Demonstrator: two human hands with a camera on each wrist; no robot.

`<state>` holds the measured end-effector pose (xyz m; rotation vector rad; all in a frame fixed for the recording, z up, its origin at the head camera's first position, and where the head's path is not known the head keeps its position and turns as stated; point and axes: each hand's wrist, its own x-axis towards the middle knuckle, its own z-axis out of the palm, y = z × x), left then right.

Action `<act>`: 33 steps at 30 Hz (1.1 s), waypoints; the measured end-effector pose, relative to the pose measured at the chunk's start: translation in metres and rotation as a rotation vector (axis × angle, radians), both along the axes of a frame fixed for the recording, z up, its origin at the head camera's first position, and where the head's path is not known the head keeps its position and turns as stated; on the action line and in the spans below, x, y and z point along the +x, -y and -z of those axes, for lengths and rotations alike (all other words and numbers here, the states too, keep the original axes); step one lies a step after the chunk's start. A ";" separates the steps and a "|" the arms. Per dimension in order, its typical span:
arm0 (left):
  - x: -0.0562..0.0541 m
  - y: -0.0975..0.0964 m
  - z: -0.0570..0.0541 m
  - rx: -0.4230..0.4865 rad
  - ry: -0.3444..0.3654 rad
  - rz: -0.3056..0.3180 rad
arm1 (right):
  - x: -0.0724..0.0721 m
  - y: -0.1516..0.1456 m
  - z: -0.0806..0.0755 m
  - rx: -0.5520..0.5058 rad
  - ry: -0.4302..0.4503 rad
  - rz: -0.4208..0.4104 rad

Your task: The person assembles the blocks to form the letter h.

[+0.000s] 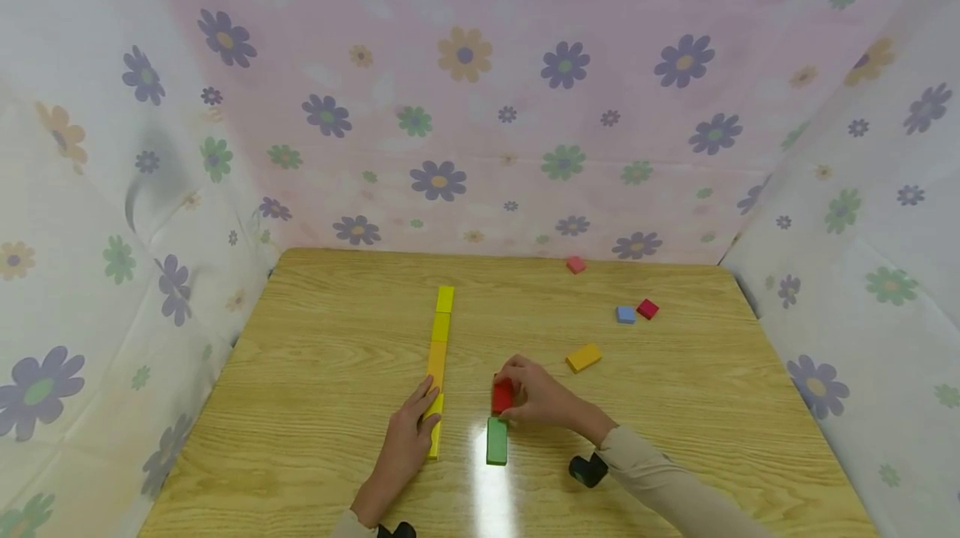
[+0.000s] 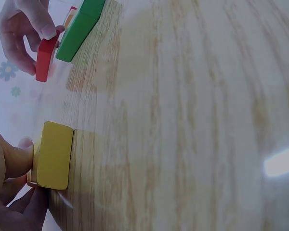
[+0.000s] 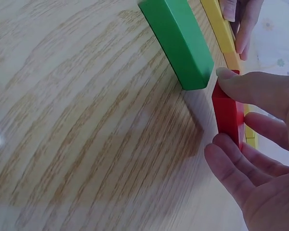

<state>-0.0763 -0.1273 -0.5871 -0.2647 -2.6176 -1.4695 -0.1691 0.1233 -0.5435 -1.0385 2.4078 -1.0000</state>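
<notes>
My right hand [image 1: 542,395] pinches a red block [image 3: 228,115] between thumb and fingers. In the head view the block lies just beyond the far end of a green block [image 1: 497,441], which rests lengthwise on the table. To the left runs a straight row of yellow and orange blocks laid end to end. My left hand [image 1: 408,431] holds the nearest yellow block [image 2: 56,155] of that row, thumb on one side and fingers on the other. Part of this block and of the orange block [image 1: 437,357] beyond it hides behind the fingers in the head view.
On the right of the wooden table [image 1: 315,338] lie a loose orange block [image 1: 583,357], a small blue block [image 1: 626,315] and a dark red one [image 1: 648,309]. A pink block [image 1: 575,264] sits at the back edge, by the flowered curtain [image 1: 510,138].
</notes>
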 end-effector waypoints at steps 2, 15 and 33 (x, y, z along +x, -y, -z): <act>0.000 0.000 -0.001 0.006 0.001 0.000 | 0.000 0.001 0.001 0.000 0.003 -0.004; 0.001 -0.001 -0.002 -0.002 -0.003 0.002 | 0.002 0.006 0.004 0.038 0.027 -0.007; 0.001 0.000 -0.003 -0.003 0.004 -0.008 | 0.014 0.002 0.017 0.001 -0.075 -0.069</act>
